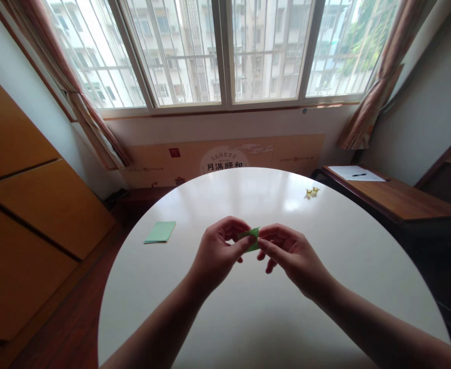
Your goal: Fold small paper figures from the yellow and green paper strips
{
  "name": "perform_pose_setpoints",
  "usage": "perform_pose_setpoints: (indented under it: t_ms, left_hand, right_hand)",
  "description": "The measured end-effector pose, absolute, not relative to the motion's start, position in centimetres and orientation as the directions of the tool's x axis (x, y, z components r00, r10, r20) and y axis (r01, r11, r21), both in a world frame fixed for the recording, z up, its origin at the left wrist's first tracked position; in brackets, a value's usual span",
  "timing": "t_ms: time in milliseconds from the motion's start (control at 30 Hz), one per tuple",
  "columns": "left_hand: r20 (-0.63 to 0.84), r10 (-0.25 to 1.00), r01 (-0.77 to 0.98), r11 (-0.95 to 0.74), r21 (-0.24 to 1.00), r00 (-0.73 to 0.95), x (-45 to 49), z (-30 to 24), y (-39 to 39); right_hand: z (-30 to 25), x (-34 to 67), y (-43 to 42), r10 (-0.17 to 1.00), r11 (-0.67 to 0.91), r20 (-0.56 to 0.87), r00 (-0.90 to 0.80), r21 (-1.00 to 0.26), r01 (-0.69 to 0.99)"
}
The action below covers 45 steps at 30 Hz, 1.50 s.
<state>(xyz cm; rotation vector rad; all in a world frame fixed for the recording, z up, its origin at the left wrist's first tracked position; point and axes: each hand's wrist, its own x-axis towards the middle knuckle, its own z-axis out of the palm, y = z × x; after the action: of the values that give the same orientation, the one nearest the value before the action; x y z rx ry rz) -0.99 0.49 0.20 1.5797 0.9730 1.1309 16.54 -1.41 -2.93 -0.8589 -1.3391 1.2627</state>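
Observation:
A small folded piece of green paper is held up between my two hands, above the middle of the white round table. My left hand pinches its left part, the thumb lying across the front. At its right edge, my right hand grips it between thumb and index finger, the other fingers curled below. Part of the paper is hidden behind my fingers. To the left on the table lies a stack of light green square paper.
Small yellow folded pieces sit near the table's far right edge. Beyond it, a wooden desk bears white sheets and a black pen. Wooden cabinets stand at the left, a barred window ahead.

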Motion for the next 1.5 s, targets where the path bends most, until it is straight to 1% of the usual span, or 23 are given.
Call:
perform_pose_setpoints:
  t_ms: [133,300,500,600,800,900,967,1167,1267,1500]
  left_hand:
    - [0.209,0.944,0.049,-0.229,0.972,0.256,-0.9,-0.2,0.6]
    - [0.146,0.949,-0.017,-0.147,0.989,0.278,-0.6,-0.9,0.8]
    - [0.071,0.962,-0.091,-0.048,0.995,0.264,0.0,-1.0,0.6]
    - [0.067,0.962,-0.084,-0.046,0.995,0.264,0.1,-1.1,0.6]
    - [0.138,0.948,0.023,-0.150,0.988,0.286,-0.2,-1.6,0.8]
    - [0.211,0.942,0.142,-0.253,0.957,0.261,-0.6,-1.6,0.7]
    - [0.274,0.928,0.192,-0.325,0.926,0.251,-0.7,-1.3,0.6]
    - [0.410,0.845,0.214,-0.495,0.842,0.343,-0.8,-0.1,0.0]
    - [0.432,0.833,0.206,-0.517,0.831,0.347,-0.7,0.1,-0.2]
    - [0.454,0.844,0.213,-0.518,0.828,0.285,-0.7,0.1,-0.4]
  right_hand:
    - [-3.0,16.3,-1.4,0.959,0.146,0.184,-0.214,-0.972,-0.184]
    - [-3.0,16.1,-1.4,0.970,0.077,0.127,-0.206,-0.969,-0.236]
    - [-3.2,15.9,-1.3,0.971,0.044,0.114,-0.210,-0.949,-0.312]
    - [-3.2,15.8,-1.3,0.974,0.042,0.109,-0.199,-0.948,-0.314]
    - [-3.1,15.7,-1.3,0.974,0.066,0.129,-0.186,-0.948,-0.310]
    - [-3.1,15.7,-1.3,0.972,0.070,0.135,-0.195,-0.949,-0.308]
    - [-3.2,15.8,-1.3,0.970,0.070,0.133,-0.202,-0.953,-0.293]
    - [-3.1,16.3,-1.4,0.959,0.111,0.159,-0.235,-0.973,-0.204]
    - [-2.9,16.2,-1.6,0.954,0.127,0.164,-0.252,-0.979,-0.157]
    - [-2.5,16.1,-2.0,0.956,0.130,0.156,-0.247,-0.985,-0.117]
